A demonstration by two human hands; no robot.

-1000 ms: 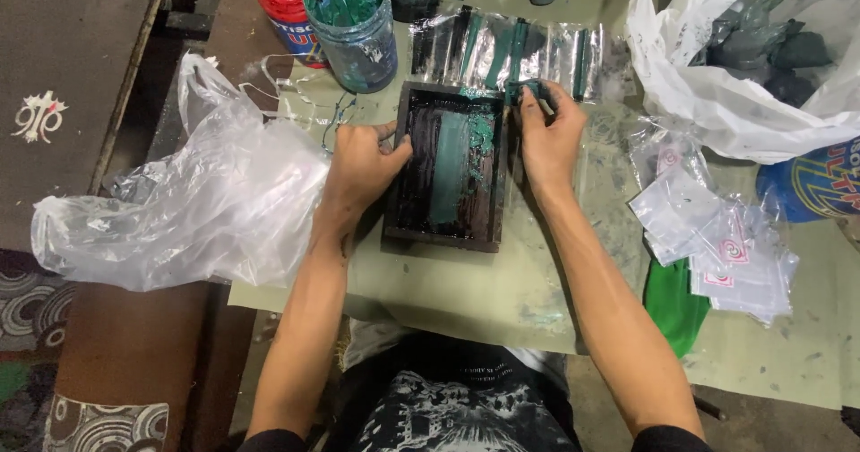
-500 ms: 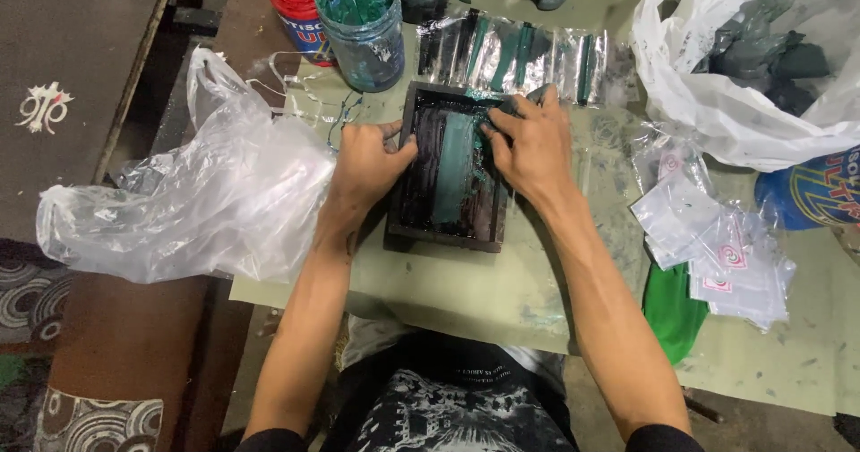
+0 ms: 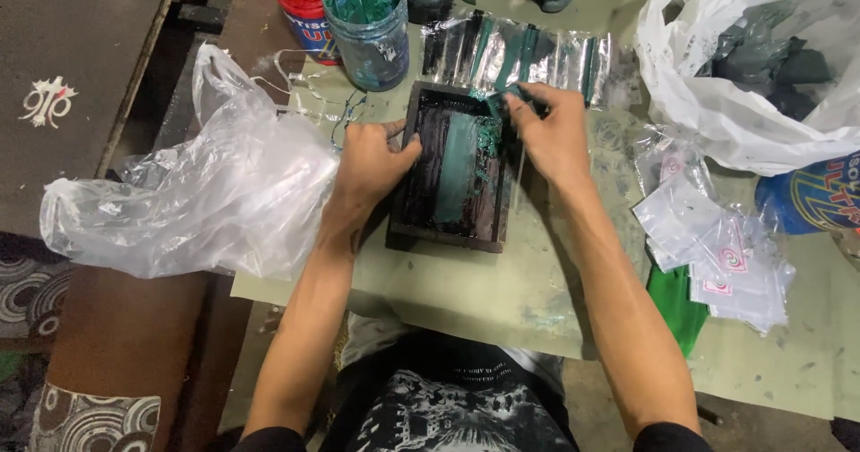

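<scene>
A small dark wooden screen-printing frame (image 3: 452, 240) lies flat on the green-grey table, its mesh streaked with teal ink (image 3: 455, 170). My left hand (image 3: 372, 161) presses down on the frame's left edge. At the frame's top right corner my right hand (image 3: 551, 134) pinches a small ink-covered scraper (image 3: 503, 101), its tip on the mesh. Just beyond the frame lies a row of clear plastic pieces (image 3: 515, 53) with teal stripes.
A crumpled clear plastic bag (image 3: 193, 201) lies to the left. Pots of teal ink (image 3: 365, 22) and red ink (image 3: 300, 0) stand at the back. At the right are a white bag of dark items (image 3: 743, 76), a pile of small clear pouches (image 3: 712, 241) and a green cloth (image 3: 674, 304).
My right hand swept left over the mesh with the scraper, then drew back to the frame's top right corner. The left hand has stayed on the frame's left edge.
</scene>
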